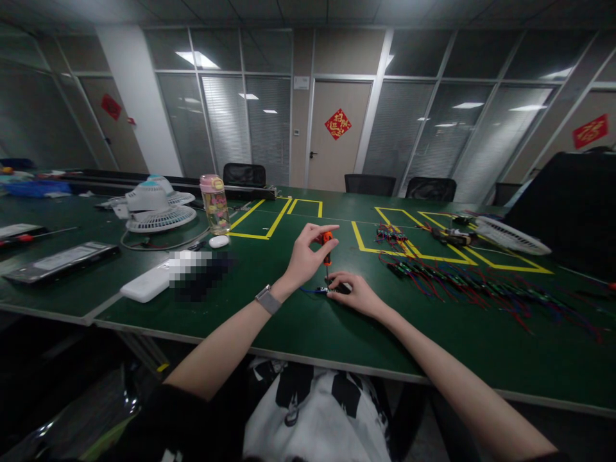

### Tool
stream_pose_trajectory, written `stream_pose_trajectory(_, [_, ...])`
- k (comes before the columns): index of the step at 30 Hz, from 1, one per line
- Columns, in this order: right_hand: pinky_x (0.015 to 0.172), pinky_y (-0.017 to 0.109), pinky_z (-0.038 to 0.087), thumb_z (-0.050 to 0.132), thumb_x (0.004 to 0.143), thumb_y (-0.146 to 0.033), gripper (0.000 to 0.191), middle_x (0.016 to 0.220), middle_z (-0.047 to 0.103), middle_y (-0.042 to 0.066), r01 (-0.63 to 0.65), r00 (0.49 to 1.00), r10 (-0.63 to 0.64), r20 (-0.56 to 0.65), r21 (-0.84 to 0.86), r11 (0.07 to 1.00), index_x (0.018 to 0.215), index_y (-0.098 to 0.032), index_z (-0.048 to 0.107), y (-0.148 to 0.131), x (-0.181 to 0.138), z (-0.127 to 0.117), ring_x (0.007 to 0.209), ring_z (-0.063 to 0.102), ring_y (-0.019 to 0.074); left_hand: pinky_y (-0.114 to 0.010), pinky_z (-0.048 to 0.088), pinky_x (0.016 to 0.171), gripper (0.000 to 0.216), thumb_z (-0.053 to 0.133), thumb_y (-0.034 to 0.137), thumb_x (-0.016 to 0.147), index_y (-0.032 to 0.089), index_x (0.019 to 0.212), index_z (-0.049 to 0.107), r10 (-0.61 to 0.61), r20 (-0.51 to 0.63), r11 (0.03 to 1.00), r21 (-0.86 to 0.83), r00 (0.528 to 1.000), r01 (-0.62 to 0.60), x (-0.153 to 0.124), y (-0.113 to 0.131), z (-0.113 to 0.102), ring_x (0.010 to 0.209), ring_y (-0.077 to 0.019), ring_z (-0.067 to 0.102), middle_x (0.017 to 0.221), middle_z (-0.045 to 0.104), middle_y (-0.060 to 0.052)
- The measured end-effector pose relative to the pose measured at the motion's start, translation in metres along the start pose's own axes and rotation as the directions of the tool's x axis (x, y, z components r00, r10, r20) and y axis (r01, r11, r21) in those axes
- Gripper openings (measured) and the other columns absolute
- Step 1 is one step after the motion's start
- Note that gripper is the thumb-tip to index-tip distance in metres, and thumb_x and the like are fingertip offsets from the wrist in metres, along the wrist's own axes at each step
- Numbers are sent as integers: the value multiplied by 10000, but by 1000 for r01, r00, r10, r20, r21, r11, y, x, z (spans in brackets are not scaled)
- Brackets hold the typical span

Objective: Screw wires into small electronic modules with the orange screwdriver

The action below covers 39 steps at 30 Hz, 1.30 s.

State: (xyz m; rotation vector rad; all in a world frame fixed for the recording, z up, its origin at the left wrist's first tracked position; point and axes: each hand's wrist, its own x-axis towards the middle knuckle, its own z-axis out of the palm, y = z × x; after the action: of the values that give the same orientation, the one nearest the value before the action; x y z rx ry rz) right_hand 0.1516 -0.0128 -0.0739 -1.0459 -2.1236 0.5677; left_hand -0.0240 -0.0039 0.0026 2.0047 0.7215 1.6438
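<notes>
My left hand (308,253), with a watch at its wrist, is closed by thumb and fingers around the orange and black handle of a screwdriver (328,249). The screwdriver stands upright, its thin shaft pointing down at a small component with wires (322,290) on the green table. My right hand (353,294) pinches that small wired component from the right and steadies it against the tabletop. Its exact kind is too small to make out, and my fingers partly cover it. A blue wire leaves it toward the left.
Many small green boards with red and blue wires (462,289) lie to the right, beside a white fan part (513,236). Leftward are a bottle (215,204), a white earbud case (219,241), a white box-like device (149,282) and white fans (161,215). Yellow tape marks the table.
</notes>
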Motion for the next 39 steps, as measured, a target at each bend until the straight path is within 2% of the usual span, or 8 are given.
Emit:
stream_pose_trajectory(3, [926, 382, 449, 689, 736, -249, 71, 1074, 674, 83, 3, 1000, -3, 3, 0, 1000, 777, -192, 690, 1, 0, 0, 1005, 629, 219, -300, 420, 940, 323, 522, 288, 887, 242, 1194, 612, 52, 43, 997, 50, 998, -54, -1, 2, 0, 1040, -163, 531, 1127, 536, -65])
stream_pose_trajectory(7, [926, 383, 449, 688, 737, -250, 73, 1076, 673, 86, 2, 1000, -2, 3, 4, 1000, 778, -190, 688, 0, 0, 0, 1005, 627, 219, -306, 449, 909, 395, 395, 246, 942, 254, 1328, 480, 10, 168, 991, -133, 986, 12, -2, 1, 2, 1027, -157, 565, 1160, 576, -69])
stream_pose_trajectory(12, [935, 383, 445, 690, 736, -249, 66, 1075, 674, 79, 5, 1000, -5, 0, 5, 1000, 770, -192, 687, 1, 0, 0, 1008, 626, 219, -283, 447, 861, 409, 672, 323, 783, 229, 1177, 619, 114, 43, 988, 104, 993, -118, -4, 3, 1, 899, -153, 527, 966, 540, -42])
stream_pose_trajectory(18, [935, 383, 451, 690, 737, -252, 90, 1077, 671, 88, 15, 1000, -15, -1, 6, 1000, 799, -187, 686, 3, 0, 2, 1019, 625, 220, -298, 396, 958, 376, 378, 251, 948, 229, 1298, 514, 120, 132, 993, -11, 984, -119, -5, 5, 1, 1060, -158, 524, 1137, 559, -67])
stream_pose_trajectory(21, [943, 392, 447, 698, 726, -248, 128, 1068, 675, 80, 19, 1000, -19, -12, 7, 1000, 837, -192, 665, 4, 0, 3, 1028, 624, 223, -281, 434, 891, 379, 455, 230, 917, 204, 1292, 506, 84, 100, 996, -27, 991, -82, -4, 3, 2, 959, -147, 565, 1067, 603, -60])
stream_pose_trajectory(26, [925, 388, 453, 704, 711, -245, 194, 1049, 678, 71, 0, 1000, 1, -22, 39, 999, 858, -193, 590, 2, -1, 3, 1010, 632, 219, -262, 439, 832, 313, 607, 260, 837, 209, 1145, 615, 116, 14, 980, 164, 993, -116, -4, 4, 2, 840, -130, 526, 912, 541, -23])
stream_pose_trajectory(33, [915, 374, 442, 679, 721, -228, 126, 1065, 662, 81, -1, 1000, 2, -17, 22, 1000, 785, -182, 580, -1, -1, 2, 1001, 626, 214, -280, 410, 921, 375, 367, 200, 945, 225, 1298, 492, 80, 38, 984, 154, 996, -85, -3, -3, 1, 1007, -139, 519, 1088, 533, -52])
stream_pose_trajectory(39, [915, 373, 441, 679, 717, -227, 118, 1054, 662, 81, 2, 1000, -1, -12, 31, 1000, 764, -181, 581, 1, -1, 2, 1003, 624, 218, -270, 450, 827, 361, 615, 257, 828, 213, 1186, 593, 111, -5, 977, 183, 994, -109, -3, 2, 1, 871, -143, 527, 968, 522, -40])
